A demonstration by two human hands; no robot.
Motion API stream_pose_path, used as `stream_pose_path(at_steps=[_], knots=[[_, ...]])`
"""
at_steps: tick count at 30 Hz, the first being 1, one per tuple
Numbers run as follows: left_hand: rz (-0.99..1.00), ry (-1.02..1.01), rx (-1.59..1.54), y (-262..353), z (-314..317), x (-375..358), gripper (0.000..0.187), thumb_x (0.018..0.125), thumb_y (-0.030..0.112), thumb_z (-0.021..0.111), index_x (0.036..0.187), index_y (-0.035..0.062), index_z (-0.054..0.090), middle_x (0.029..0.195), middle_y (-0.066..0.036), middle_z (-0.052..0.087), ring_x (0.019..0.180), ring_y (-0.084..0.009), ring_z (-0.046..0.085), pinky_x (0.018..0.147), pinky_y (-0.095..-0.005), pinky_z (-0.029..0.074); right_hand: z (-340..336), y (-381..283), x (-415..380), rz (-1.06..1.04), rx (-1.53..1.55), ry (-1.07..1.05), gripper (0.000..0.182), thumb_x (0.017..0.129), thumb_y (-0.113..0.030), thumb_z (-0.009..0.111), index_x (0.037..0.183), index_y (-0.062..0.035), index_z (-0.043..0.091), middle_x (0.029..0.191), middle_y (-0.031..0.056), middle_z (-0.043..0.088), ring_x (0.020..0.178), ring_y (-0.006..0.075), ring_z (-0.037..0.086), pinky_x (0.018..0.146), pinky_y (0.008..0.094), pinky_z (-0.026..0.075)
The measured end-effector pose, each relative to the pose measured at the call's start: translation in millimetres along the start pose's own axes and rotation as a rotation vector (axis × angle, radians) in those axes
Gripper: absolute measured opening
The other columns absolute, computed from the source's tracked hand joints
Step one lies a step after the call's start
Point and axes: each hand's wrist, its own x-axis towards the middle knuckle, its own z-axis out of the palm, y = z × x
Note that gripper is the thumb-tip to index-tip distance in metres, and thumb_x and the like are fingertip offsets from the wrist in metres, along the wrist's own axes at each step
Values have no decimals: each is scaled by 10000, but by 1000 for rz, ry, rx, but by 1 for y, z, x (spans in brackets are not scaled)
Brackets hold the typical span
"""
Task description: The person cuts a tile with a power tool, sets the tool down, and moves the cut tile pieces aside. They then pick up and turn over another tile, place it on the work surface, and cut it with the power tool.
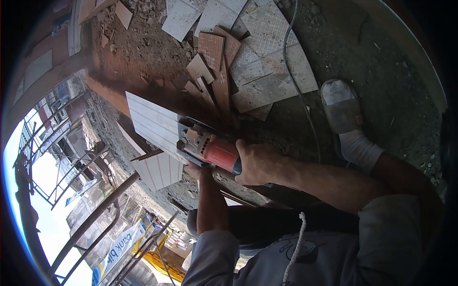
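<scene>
My right hand (260, 163) is wrapped round the rear of a red tile cutter (220, 151), a handheld power saw with a metal front and a dark base plate. The cutter rests across the near end of a pale striped tile (155, 119). Low beside the base plate, my left hand (194, 170) holds the tile's near edge; its fingers are mostly hidden under the tile and tool. A second striped tile (160, 170) lies just below the first. Reddish dust hangs beyond the tile's far side, and the blade is hidden.
Broken brown tiles (211, 47) and larger pale tiles (274, 62) are piled on the dirt ahead. A dark cable (286, 52) runs past them towards me. My sandalled foot (342, 107) stands at the right. Metal railings (90, 209) and a banner (119, 245) are at the left.
</scene>
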Motion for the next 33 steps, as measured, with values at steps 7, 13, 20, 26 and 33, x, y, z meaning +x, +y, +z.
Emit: stream_pose_path(at_steps=[7, 13, 20, 26, 33], knots=[[-18, 1, -2, 6, 2, -7, 429, 933, 271, 646, 1128, -14, 391, 1201, -224, 586, 985, -312, 648, 775, -500, 589, 1, 1, -1, 4, 7, -4, 631, 716, -310, 763, 1122, 47, 437, 918, 268, 677, 877, 413, 695, 830, 474, 549], [34, 7, 102, -5, -8, 16, 529, 884, 318, 710, 1129, -26, 391, 1187, -205, 597, 953, -293, 663, 758, -470, 599, -1, 0, -2, 12, 2, -17, 641, 717, -317, 766, 1128, 44, 434, 926, 268, 678, 883, 412, 694, 832, 475, 547], [66, 74, 287, 1, -4, 5, 559, 880, 327, 716, 1148, -43, 394, 1144, -220, 604, 919, -290, 672, 721, -451, 612, 1, 1, -1, 6, -2, -12, 645, 718, -316, 762, 1136, 50, 433, 930, 271, 676, 880, 417, 693, 831, 475, 549], [63, 52, 216, -1, -4, 7, 554, 881, 337, 714, 1132, -48, 404, 1133, -227, 603, 914, -304, 671, 719, -472, 612, 3, 3, -1, 18, -2, -12, 644, 715, -310, 750, 1141, 57, 436, 927, 271, 675, 871, 419, 693, 821, 477, 553], [53, -13, 23, -9, -9, 20, 565, 888, 351, 703, 1150, -57, 412, 1139, -247, 597, 910, -320, 671, 707, -478, 613, 2, 2, -2, 20, -2, -15, 646, 715, -307, 749, 1149, 56, 437, 924, 271, 676, 866, 416, 695, 824, 479, 552]])
